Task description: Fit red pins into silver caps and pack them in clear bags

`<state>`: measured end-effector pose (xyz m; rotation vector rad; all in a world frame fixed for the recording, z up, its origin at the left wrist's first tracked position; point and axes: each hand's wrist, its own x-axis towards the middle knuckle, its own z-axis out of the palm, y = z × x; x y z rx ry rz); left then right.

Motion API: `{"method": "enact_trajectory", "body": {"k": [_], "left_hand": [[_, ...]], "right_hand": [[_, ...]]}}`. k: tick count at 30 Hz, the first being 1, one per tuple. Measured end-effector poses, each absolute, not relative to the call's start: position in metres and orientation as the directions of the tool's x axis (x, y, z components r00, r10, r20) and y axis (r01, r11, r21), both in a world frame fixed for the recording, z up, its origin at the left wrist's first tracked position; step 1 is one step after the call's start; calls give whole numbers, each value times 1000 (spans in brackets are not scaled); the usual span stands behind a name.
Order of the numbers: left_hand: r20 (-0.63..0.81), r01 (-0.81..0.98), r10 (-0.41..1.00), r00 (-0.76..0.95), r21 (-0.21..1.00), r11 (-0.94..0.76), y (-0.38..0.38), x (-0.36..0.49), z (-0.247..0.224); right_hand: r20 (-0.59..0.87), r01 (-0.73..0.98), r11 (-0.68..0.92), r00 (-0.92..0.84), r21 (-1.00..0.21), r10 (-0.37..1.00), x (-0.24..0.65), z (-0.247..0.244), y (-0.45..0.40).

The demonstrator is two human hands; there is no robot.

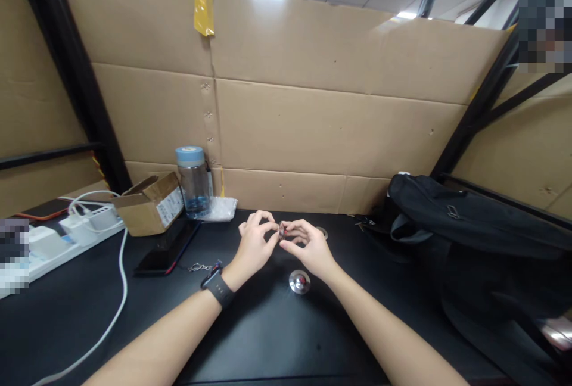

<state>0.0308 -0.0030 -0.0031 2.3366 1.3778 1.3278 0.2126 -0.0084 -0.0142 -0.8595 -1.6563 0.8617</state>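
Note:
My left hand and my right hand meet over the black table, fingertips pinched together on a small dark round part. It is too small to identify. A black watch sits on my left wrist. A shiny round metal piece with a red centre lies on the table just below my right hand. A small flat disc rests behind that hand. A key ring with keys lies left of my left wrist.
A black backpack fills the right side. At the left stand a water bottle, a small cardboard box, a dark phone and a white power strip with a trailing cable. Cardboard walls close off the back.

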Motion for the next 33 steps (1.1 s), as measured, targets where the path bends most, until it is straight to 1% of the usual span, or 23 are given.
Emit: {"method": "enact_trajectory", "body": {"k": [3, 7, 10, 16, 20, 23, 26, 30, 33], "left_hand": [[646, 665, 732, 216, 452, -595, -5, 32, -3], [673, 679, 705, 222, 412, -607, -5, 35, -7], [678, 687, 699, 228, 397, -609, -5, 36, -8], [698, 706, 667, 261, 334, -625, -5, 34, -8], [698, 713, 652, 296, 292, -637, -4, 33, -8], [685, 704, 648, 333, 277, -654, -4, 32, -9], [661, 697, 650, 375, 261, -668, -2, 29, -6], [618, 698, 680, 396, 279, -660, 0, 20, -1], [537, 636, 685, 492, 316, -704, 1, 16, 0]], "right_hand": [[482, 232, 533, -245, -813, 841, 219, -7, -10], [515, 443, 606, -319, -661, 795, 228, -2, -11], [537, 517, 639, -354, -570, 766, 230, -5, -9], [512, 500, 630, -368, -595, 776, 229, -12, -7], [532, 492, 644, -366, -586, 764, 228, -12, -6], [530, 503, 631, -348, -590, 773, 227, -12, -5], [497, 538, 595, -333, -598, 801, 227, -12, -4], [449, 613, 564, -351, -553, 822, 229, -15, -1], [425, 641, 568, -384, -516, 819, 232, -19, 2]]}}
